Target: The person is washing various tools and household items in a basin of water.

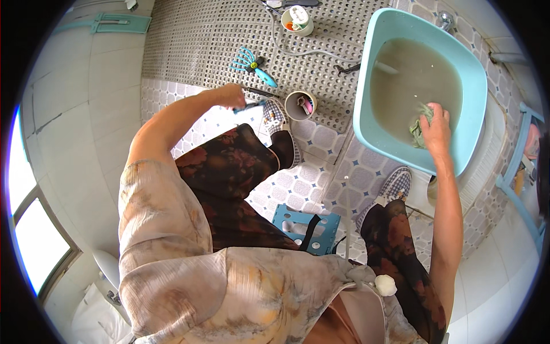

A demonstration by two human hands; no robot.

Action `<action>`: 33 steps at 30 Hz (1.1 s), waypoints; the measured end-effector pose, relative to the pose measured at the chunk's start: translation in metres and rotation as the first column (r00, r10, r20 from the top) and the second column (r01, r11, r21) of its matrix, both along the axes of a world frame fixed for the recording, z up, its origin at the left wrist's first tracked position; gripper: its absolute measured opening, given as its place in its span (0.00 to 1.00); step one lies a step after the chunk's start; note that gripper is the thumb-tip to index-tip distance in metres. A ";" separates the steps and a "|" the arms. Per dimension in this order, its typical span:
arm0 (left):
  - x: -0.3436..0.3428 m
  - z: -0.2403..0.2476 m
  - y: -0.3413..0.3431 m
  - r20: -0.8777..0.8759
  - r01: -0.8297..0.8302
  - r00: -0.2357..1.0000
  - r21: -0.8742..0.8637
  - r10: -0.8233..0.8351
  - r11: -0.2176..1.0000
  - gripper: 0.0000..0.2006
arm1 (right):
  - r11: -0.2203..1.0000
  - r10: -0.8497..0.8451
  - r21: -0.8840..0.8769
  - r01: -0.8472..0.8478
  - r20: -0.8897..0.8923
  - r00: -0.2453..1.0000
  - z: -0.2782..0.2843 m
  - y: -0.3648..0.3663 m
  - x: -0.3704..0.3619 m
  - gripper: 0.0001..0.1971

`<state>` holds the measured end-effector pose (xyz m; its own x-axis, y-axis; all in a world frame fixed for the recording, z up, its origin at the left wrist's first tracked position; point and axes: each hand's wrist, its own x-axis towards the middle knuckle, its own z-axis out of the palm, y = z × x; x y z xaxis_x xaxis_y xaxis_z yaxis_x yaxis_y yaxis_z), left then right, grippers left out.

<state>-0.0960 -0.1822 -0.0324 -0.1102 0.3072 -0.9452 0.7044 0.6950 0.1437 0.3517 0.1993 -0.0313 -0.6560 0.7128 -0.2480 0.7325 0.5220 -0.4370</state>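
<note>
At the right, my right hand [437,129] is closed on a wet grey-green cloth [420,127] at the near side of a light-blue basin [366,109]. The basin holds murky brown water [415,74], and the cloth is partly in it. My left hand [231,96] is closed above the tiled floor, beside my left shoe. A dark rod [260,92] and a blue piece [250,107] show right by its fingers. Whether the hand holds either of them cannot be made out.
A blue claw-shaped scalp massager [252,66] lies on the perforated grey mat [189,51]. Two white cups [295,109] with small items stand left of the basin. A blue step stool [306,226] is beneath me. A grey hose [312,53] crosses the mat.
</note>
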 end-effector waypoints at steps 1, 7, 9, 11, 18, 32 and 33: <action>0.003 0.001 -0.011 0.098 -0.035 0.994 -0.118 0.046 0.992 0.13 | 1.000 0.007 0.003 -0.007 -0.003 1.000 0.000 0.001 0.000 0.20; 0.011 -0.036 -0.026 -0.128 0.129 0.984 0.030 -0.124 0.991 0.22 | 1.000 0.027 0.002 -0.027 0.032 0.999 0.003 0.000 -0.003 0.20; 0.005 -0.052 0.001 -0.249 -0.131 0.960 -0.001 0.126 0.991 0.15 | 0.999 0.036 0.003 -0.036 0.023 0.999 0.000 0.000 -0.003 0.20; -0.014 -0.058 0.002 -0.482 -0.139 0.838 0.265 0.256 0.954 0.16 | 0.999 0.046 0.002 -0.046 0.002 0.999 0.001 -0.001 -0.008 0.20; -0.036 -0.061 0.029 -0.484 -0.607 0.496 0.401 0.722 0.686 0.23 | 1.000 0.005 -0.020 -0.004 0.037 0.999 0.009 -0.001 -0.006 0.20; -0.018 -0.092 0.035 -0.006 -0.871 -0.214 0.454 0.977 -0.188 0.22 | 1.000 0.008 -0.028 -0.007 0.022 1.000 0.014 -0.004 -0.007 0.20; -0.018 -0.093 0.035 0.010 -0.862 -0.242 0.457 0.970 -0.220 0.20 | 1.000 0.007 -0.031 -0.006 0.026 1.000 0.013 -0.004 -0.008 0.20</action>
